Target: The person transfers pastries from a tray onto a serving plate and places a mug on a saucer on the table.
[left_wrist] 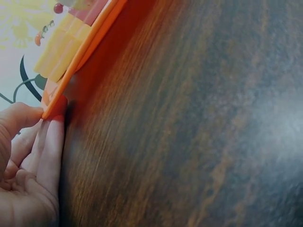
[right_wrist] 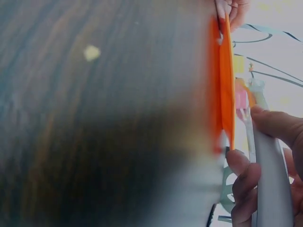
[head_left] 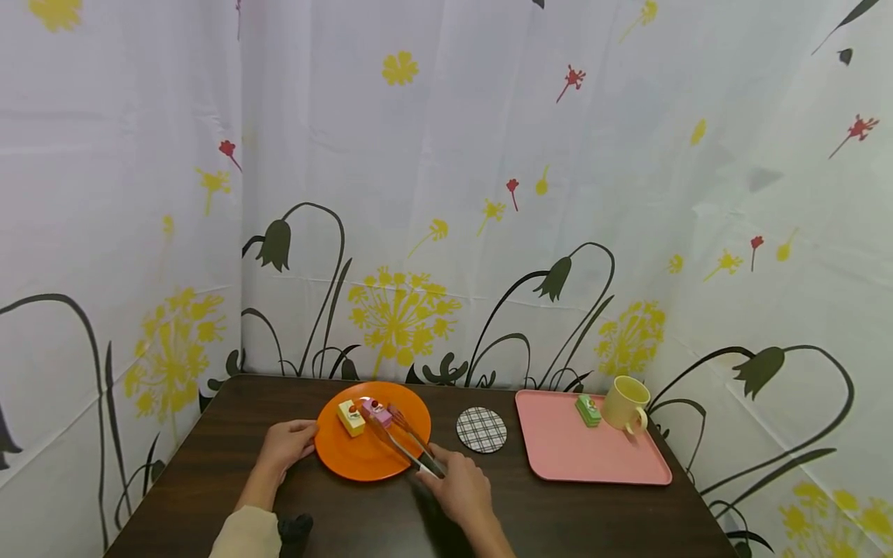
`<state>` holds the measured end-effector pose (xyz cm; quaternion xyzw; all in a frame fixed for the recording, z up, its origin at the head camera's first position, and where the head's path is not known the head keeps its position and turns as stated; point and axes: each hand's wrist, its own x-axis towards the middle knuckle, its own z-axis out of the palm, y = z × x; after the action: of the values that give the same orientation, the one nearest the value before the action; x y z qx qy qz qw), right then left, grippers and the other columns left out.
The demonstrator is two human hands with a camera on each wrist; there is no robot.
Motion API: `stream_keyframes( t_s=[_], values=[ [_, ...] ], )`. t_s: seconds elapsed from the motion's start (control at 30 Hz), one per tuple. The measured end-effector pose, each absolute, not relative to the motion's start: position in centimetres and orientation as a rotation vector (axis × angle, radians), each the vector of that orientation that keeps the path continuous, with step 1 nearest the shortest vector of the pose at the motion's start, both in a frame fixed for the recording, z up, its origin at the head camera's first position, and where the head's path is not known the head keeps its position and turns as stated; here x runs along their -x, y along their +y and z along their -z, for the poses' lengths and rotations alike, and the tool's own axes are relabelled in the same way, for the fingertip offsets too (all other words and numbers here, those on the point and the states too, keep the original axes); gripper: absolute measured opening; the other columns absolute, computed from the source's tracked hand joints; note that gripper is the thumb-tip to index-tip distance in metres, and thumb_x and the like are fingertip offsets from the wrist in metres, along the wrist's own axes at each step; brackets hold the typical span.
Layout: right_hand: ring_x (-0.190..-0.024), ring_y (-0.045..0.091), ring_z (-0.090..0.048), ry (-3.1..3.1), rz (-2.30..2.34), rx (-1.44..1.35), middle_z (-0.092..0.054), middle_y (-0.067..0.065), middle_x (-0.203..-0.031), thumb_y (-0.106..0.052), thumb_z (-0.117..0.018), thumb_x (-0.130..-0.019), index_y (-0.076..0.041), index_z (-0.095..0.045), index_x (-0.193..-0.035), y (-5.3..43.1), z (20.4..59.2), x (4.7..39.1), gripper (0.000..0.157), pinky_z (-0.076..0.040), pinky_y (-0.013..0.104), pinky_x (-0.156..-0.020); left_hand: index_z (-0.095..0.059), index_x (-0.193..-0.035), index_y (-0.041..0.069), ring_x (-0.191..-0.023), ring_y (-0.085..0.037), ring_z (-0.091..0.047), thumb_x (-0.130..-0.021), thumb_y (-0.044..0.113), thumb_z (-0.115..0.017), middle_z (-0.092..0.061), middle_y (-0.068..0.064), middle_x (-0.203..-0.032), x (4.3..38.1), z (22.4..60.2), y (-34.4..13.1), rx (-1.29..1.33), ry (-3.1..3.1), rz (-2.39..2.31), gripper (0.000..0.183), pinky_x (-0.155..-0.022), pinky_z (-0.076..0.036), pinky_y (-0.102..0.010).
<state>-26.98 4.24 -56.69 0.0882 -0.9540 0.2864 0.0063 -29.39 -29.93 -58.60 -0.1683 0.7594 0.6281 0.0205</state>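
An orange plate (head_left: pixel 366 463) holds a yellow toy cake (head_left: pixel 351 419) and a pink toy cake (head_left: pixel 383 416), side by side. At the plate's left edge, my left hand (head_left: pixel 287 447) pinches the rim between thumb and fingers, seen close up in the left wrist view. My right hand (head_left: pixel 462 487) grips a pair of tongs (head_left: pixel 403 447) from the plate's lower right. The tongs' tips reach over the plate, one on each side of the pink cake. In the right wrist view, my thumb presses along the grey tong handle (right_wrist: pixel 271 175).
Right of the plate lies a round checked coaster (head_left: pixel 481 429). Farther right, a pink tray (head_left: pixel 593 463) carries a green toy cake (head_left: pixel 588 411) and a yellow mug (head_left: pixel 625 403). A flowered curtain (head_left: pixel 446 155) hangs behind the dark wooden table (head_left: pixel 558 519).
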Motion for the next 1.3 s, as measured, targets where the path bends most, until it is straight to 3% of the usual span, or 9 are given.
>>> stream_keyframes(
  t_s=[0.33, 0.63, 0.8, 1.0, 1.13, 1.3],
  values=[
    [-0.086, 0.025, -0.069, -2.908, -1.033, -0.224, -0.079, 0.005, -0.113, -0.052, -0.084, -0.090, -0.035, -0.072, -0.141, 6.1, 55.8, 26.5, 0.056, -0.046, 0.046, -0.060, -0.057, -0.144, -0.015, -0.115, -0.026, -0.073, -0.110, 0.021, -0.059, -0.057, -0.036, -0.148, 29.3, 58.4, -29.7, 0.528, 2.354, -1.938, 0.050, -0.089, -0.066, -0.029],
    [-0.095, 0.026, -0.071, -2.802, -1.150, 0.054, -0.076, 0.012, -0.134, -0.053, -0.084, -0.090, -0.030, -0.069, -0.146, 9.8, 56.5, 26.2, 0.063, -0.050, 0.046, -0.063, -0.055, -0.146, -0.014, -0.114, -0.022, -0.071, -0.109, 0.023, -0.059, -0.053, -0.037, -0.151, 29.7, 58.9, -30.1, 0.504, 2.342, -1.918, 0.052, -0.089, -0.066, -0.028],
    [-0.093, 0.023, -0.068, -2.783, -1.131, 0.121, -0.075, 0.012, -0.136, -0.056, -0.083, -0.089, -0.031, -0.069, -0.147, 12.1, 56.6, 26.2, 0.064, -0.051, 0.046, -0.065, -0.054, -0.147, -0.015, -0.112, -0.021, -0.072, -0.109, 0.023, -0.059, -0.052, -0.038, -0.152, 29.7, 58.8, -30.2, 0.501, 2.338, -1.919, 0.054, -0.089, -0.066, -0.028],
    [-0.084, 0.021, -0.059, -2.798, -1.160, 0.183, -0.074, 0.013, -0.137, -0.062, -0.080, -0.090, -0.032, -0.065, -0.151, 14.4, 55.9, 25.9, 0.070, -0.043, 0.038, -0.062, -0.055, -0.147, -0.014, -0.119, -0.029, -0.071, -0.110, 0.023, -0.059, -0.056, -0.036, -0.149, 29.4, 58.7, -30.0, 0.517, 2.351, -1.910, 0.053, -0.088, -0.066, -0.027],
    [-0.092, 0.026, -0.069, -2.798, -1.100, 0.231, -0.074, 0.013, -0.138, -0.060, -0.082, -0.089, -0.032, -0.067, -0.149, 16.3, 56.2, 25.2, 0.068, -0.050, 0.047, -0.065, -0.055, -0.147, -0.015, -0.118, -0.030, -0.072, -0.110, 0.022, -0.058, -0.058, -0.036, -0.147, 29.4, 58.6, -29.7, 0.518, 2.359, -1.913, 0.052, -0.088, -0.066, -0.030],
    [-0.101, 0.034, -0.073, -2.825, -1.047, 0.313, -0.073, 0.016, -0.139, -0.060, -0.082, -0.089, -0.030, -0.066, -0.150, 18.5, 56.8, 24.9, 0.071, -0.055, 0.060, -0.072, -0.054, -0.147, -0.015, -0.108, -0.019, -0.074, -0.111, 0.022, -0.057, -0.058, -0.036, -0.148, 29.4, 58.6, -30.0, 0.538, 2.336, -1.939, 0.052, -0.086, -0.066, -0.029]
  ],
)
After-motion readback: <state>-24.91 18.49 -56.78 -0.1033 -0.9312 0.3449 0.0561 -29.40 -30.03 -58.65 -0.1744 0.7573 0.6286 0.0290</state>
